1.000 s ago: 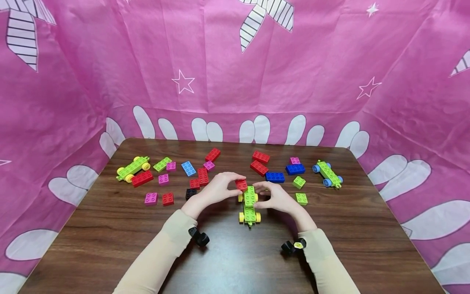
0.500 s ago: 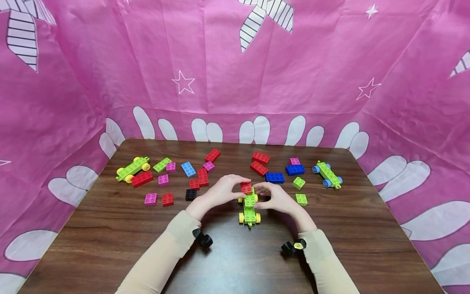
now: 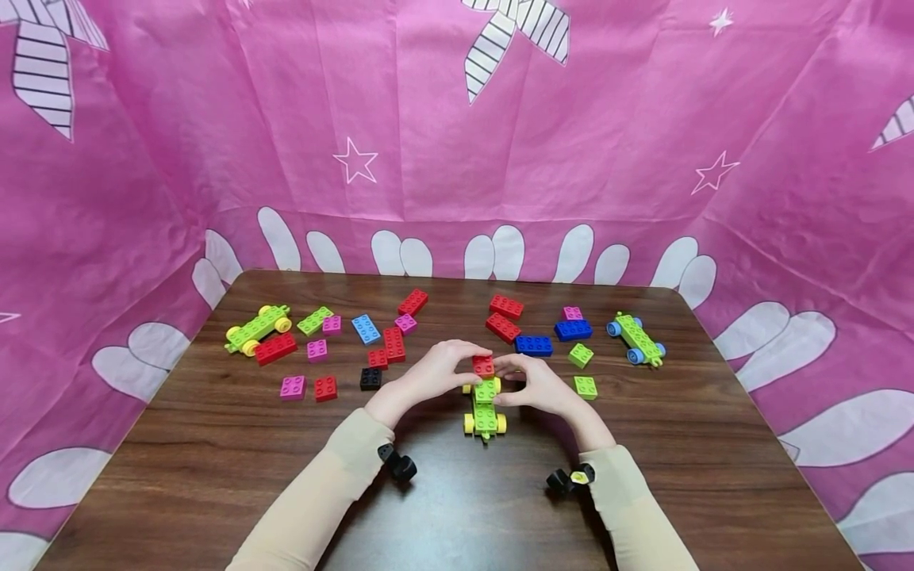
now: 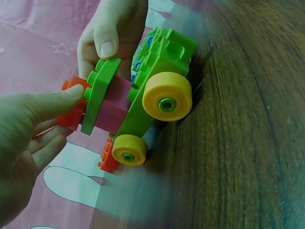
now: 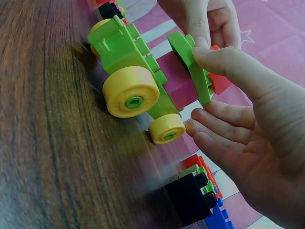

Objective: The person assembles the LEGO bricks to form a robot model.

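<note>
My left hand (image 3: pixel 441 373) pinches a red toy brick (image 3: pixel 483 365) at the far end of a green brick (image 3: pixel 486 390). In the left wrist view the red brick sits against the green brick's studs; whether it is fully pressed down I cannot tell. Under the green brick, a pink brick (image 4: pixel 116 106) stands on a green car base (image 3: pixel 485 420) with yellow wheels (image 4: pixel 167 97). From the other side my right hand (image 3: pixel 537 386) holds the green brick, its thumb and fingers around it in the right wrist view.
Left of the hands lie a yellow-wheeled green car base (image 3: pixel 259 327), a black brick (image 3: pixel 370 378) and several coloured bricks. To the right are blue bricks (image 3: pixel 533 345), small green bricks (image 3: pixel 585 387) and a blue-wheeled car base (image 3: pixel 638 339). Pink cloth surrounds the wooden table (image 3: pixel 214 476).
My left hand has moved right, bringing the red brick from beside the green brick onto its far end. The right hand and the car stay in place.
</note>
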Available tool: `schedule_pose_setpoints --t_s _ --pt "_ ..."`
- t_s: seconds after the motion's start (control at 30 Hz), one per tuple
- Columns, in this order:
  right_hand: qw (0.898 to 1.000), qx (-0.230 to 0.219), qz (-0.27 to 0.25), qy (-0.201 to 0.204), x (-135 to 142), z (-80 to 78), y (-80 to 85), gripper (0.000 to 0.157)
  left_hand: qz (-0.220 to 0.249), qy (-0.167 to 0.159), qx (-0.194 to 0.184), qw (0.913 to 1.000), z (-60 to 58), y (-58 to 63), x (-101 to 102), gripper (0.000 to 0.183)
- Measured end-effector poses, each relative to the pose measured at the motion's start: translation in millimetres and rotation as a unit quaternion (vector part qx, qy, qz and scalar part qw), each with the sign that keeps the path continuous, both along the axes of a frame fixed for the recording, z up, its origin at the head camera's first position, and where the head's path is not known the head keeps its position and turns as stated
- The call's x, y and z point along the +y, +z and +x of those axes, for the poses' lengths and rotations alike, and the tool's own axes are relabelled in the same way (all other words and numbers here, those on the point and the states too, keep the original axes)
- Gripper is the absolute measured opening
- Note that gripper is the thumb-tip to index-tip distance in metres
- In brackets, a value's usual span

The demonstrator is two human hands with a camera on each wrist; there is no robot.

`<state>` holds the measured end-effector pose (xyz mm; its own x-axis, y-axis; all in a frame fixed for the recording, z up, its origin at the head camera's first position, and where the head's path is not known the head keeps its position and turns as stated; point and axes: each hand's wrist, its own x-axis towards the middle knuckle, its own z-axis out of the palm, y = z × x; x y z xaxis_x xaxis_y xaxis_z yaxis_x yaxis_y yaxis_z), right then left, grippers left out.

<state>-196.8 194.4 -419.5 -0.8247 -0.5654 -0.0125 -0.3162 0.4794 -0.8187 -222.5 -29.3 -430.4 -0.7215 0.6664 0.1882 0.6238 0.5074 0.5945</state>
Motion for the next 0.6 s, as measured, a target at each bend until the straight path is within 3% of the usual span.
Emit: schedule_pose_setpoints --t_s 0.33,0.6 --pt "1.0 -0.006 0.001 -0.003 0.6 -0.1 1.3 0.054 0.026 -0.004 0.012 0.9996 0.0 -5.3 -0.5 0.038" --pt "1.0 -0.005 0.004 -0.002 0.3 0.3 1.6 0.054 0.043 0.026 0.004 0.9988 1.2 -6.2 3.0 0.038"
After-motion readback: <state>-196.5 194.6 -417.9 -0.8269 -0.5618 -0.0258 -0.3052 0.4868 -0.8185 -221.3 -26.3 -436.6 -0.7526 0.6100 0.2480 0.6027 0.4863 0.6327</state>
